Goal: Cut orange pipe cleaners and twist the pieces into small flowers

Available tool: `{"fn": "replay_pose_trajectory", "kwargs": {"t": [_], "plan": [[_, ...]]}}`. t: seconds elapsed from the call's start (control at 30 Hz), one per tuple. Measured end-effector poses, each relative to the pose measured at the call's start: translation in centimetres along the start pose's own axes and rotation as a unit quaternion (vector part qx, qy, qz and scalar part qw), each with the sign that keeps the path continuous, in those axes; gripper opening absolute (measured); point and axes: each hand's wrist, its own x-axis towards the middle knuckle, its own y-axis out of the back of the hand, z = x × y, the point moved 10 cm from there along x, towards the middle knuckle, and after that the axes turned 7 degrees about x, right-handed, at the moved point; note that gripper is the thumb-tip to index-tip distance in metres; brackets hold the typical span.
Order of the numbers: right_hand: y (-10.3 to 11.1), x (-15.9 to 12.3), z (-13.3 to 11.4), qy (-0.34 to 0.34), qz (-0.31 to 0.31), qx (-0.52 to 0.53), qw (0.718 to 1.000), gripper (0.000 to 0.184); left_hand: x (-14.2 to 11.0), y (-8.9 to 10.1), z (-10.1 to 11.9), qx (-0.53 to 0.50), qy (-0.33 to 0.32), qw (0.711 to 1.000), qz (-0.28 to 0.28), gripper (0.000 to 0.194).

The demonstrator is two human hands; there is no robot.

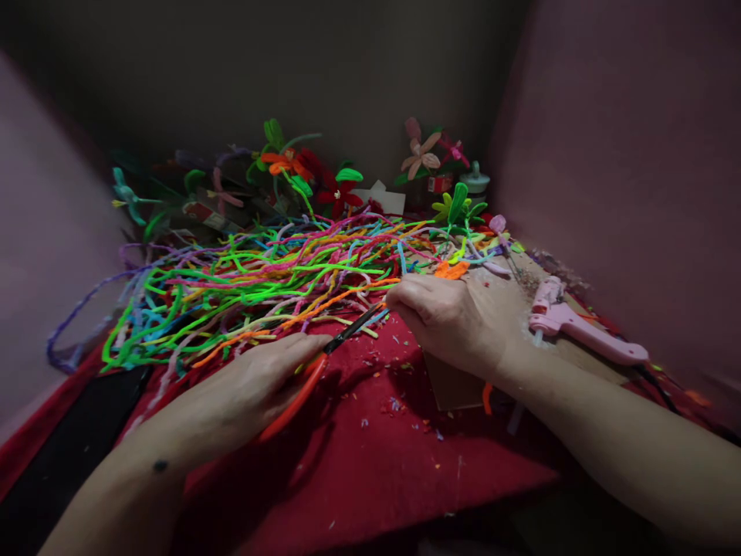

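My left hand (269, 386) is closed around the orange handles of a pair of scissors (347, 330). Their dark blades point up and right, and the tips reach my right hand (431, 309). That hand is closed in a pinch, its fingertips mostly hidden behind the knuckles. An orange pipe cleaner (353, 292) runs into its fingers from the left, and a light blue strip (401, 257) shows just above them. Behind both hands spreads a big tangle of bright pipe cleaners (260, 270) in green, pink, orange and blue.
A pink glue gun (587, 324) lies on cardboard (463, 386) at the right. Pipe-cleaner flowers (340, 193) stand along the back by the wall. A dark flat object (75, 448) lies at the left. Small clippings dot the red cloth (370, 463).
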Motion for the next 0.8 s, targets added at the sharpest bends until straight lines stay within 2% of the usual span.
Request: {"fn": "replay_pose_trajectory", "kwargs": {"t": [0.27, 0.43, 0.8], "plan": [[-0.06, -0.06, -0.07, 0.008, 0.004, 0.002, 1.0, 0.021, 0.19, -0.08, -0.07, 0.011, -0.016, 1.0, 0.018, 0.036], [-0.09, -0.02, -0.05, 0.004, -0.003, 0.003, 1.0, 0.021, 0.23, -0.07, -0.55, 0.013, 0.013, 1.0, 0.022, 0.036], [-0.06, -0.1, 0.2, -0.003, 0.006, 0.006, 1.0, 0.02, 0.27, -0.02, -0.31, 0.007, 0.02, 0.999, 0.028, 0.035]]}}
